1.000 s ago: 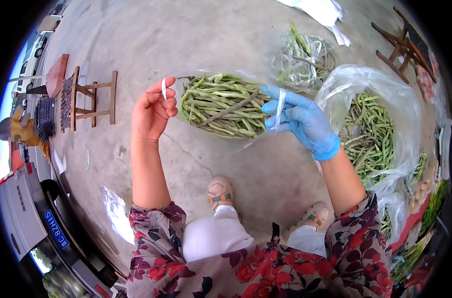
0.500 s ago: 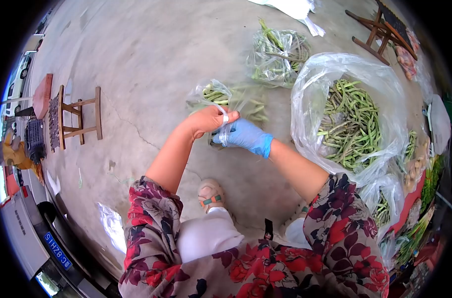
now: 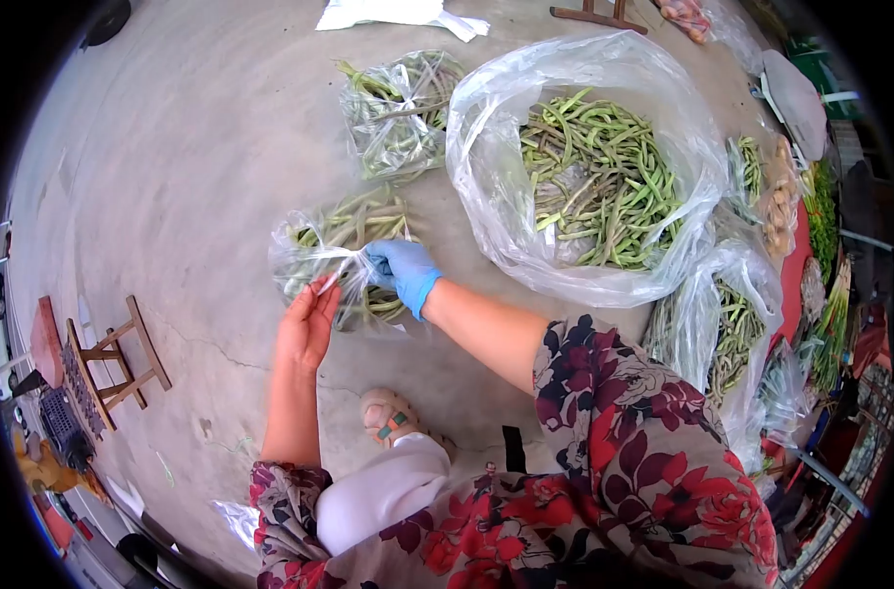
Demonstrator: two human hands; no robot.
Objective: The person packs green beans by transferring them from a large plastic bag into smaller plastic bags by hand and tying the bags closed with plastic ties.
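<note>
A clear plastic bag of green beans [image 3: 353,221] rests on the concrete floor, its handles gathered at the middle. My left hand [image 3: 311,319], bare, pinches a white end of the handles at the near side of the bag. Just right of it, my right hand [image 3: 404,272], in a blue glove, is closed on the gathered plastic. Behind this bag lies a second knotted bag of beans [image 3: 398,118]. To the right stands a large open plastic bag [image 3: 476,211] with loose green beans [image 3: 604,182] inside.
A wooden stool [image 3: 118,358] is at the left. White sheeting [image 3: 398,12] lies at the far edge. Another bag of beans [image 3: 727,334], a bag of brown produce [image 3: 781,196] and leafy greens [image 3: 825,221] line the right side. My shoe [image 3: 388,417] is below the hands.
My hands came together over the bag, and the handles, earlier apart around the fingers, are now gathered at its middle. The view has turned right, so the large bag appears nearer the centre.
</note>
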